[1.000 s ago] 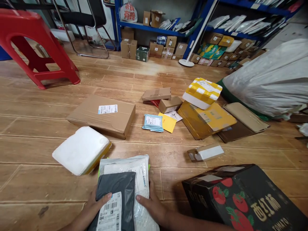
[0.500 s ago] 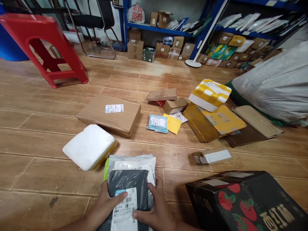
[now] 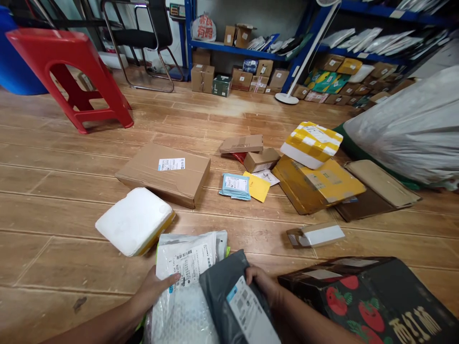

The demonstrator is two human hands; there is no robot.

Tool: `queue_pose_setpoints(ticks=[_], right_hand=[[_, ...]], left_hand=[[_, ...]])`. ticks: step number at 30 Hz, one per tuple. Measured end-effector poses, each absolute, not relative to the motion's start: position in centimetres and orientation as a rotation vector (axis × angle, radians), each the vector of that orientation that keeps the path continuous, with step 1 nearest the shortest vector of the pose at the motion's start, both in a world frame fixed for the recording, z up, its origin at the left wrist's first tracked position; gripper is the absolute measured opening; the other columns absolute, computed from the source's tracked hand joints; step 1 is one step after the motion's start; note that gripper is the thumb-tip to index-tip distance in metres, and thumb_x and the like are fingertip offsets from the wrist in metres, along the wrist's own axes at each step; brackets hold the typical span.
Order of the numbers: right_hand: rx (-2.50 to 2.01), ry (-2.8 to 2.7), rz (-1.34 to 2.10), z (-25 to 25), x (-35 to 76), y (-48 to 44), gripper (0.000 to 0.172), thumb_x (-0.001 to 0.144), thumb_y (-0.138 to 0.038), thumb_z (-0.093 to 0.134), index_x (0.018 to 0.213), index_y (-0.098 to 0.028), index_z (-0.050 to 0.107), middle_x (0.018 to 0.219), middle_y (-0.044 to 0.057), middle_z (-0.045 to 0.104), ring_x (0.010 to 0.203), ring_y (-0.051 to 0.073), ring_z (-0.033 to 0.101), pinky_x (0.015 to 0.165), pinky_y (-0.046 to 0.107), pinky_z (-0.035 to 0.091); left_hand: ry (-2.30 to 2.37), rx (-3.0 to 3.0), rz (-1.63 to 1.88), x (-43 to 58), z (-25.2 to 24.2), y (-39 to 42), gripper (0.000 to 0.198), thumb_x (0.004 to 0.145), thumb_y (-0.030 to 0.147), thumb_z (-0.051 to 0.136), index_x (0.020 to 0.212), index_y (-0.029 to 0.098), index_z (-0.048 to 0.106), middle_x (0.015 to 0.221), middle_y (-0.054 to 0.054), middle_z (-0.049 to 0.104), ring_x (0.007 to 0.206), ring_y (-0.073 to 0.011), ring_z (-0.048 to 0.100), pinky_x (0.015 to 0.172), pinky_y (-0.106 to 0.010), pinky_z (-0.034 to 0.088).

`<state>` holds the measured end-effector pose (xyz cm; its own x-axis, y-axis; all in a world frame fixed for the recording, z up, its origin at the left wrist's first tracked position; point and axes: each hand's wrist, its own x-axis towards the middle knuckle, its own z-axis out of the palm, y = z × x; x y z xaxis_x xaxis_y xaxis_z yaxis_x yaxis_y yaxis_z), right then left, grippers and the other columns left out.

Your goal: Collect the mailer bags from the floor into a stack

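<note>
My left hand [image 3: 156,288] grips the left edge of a stack of mailing bags, its thumb lying over the top one. That top one is a clear bubble-wrap mailer [image 3: 184,310] with a white printed label; grey and bright green edges show beneath it. In my right hand [image 3: 264,283] is a dark grey plastic mailer [image 3: 224,282] with a white and blue label, held by its right edge. The grey mailer is tilted and overlaps the right part of the stack. The fingers under both are hidden.
A black tomato-print carton [image 3: 380,282] stands close at my right. Ahead on the wooden floor lie a white parcel [image 3: 132,220], a flat brown box [image 3: 143,165], a light-blue packet [image 3: 234,187], a small taped box [image 3: 317,235] and a yellow-checked parcel [image 3: 311,138]. A red stool [image 3: 82,81] stands at far left.
The dark grey mailer has come off the top of the stack and moved right in my right hand, uncovering the bubble-wrap mailer. My left hand has stayed on the stack.
</note>
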<state>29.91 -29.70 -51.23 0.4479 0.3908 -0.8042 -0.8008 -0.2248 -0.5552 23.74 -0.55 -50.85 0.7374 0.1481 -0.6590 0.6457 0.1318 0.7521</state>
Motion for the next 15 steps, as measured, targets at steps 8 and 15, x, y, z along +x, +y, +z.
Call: queue_pose_setpoints(ticks=[8, 15], right_hand=[[-2.161, 0.493, 0.682, -53.9, 35.7, -33.7, 0.031, 0.05, -0.024, 0.047, 0.077, -0.013, 0.057, 0.099, 0.025, 0.064, 0.109, 0.043, 0.055, 0.097, 0.056, 0.039], [-1.924, -0.215, 0.423, -53.1, 28.2, -26.1, 0.095, 0.068, -0.057, 0.068, 0.145, -0.018, 0.028, 0.15, 0.015, 0.032, 0.141, 0.032, 0.027, 0.117, 0.047, 0.025]], left_hand=[[0.702, 1.49, -0.359, 23.2, -53.9, -0.3, 0.091, 0.038, 0.072, 0.08, 0.104, 0.012, 0.059, 0.114, -0.021, 0.069, 0.107, -0.0396, 0.063, 0.089, -0.045, 0.055], [0.649, 1.544, -0.303, 22.4, -55.2, -0.3, 0.083, 0.045, 0.063, 0.082, 0.105, 0.014, 0.054, 0.108, -0.018, 0.07, 0.101, -0.0369, 0.066, 0.083, -0.043, 0.057]])
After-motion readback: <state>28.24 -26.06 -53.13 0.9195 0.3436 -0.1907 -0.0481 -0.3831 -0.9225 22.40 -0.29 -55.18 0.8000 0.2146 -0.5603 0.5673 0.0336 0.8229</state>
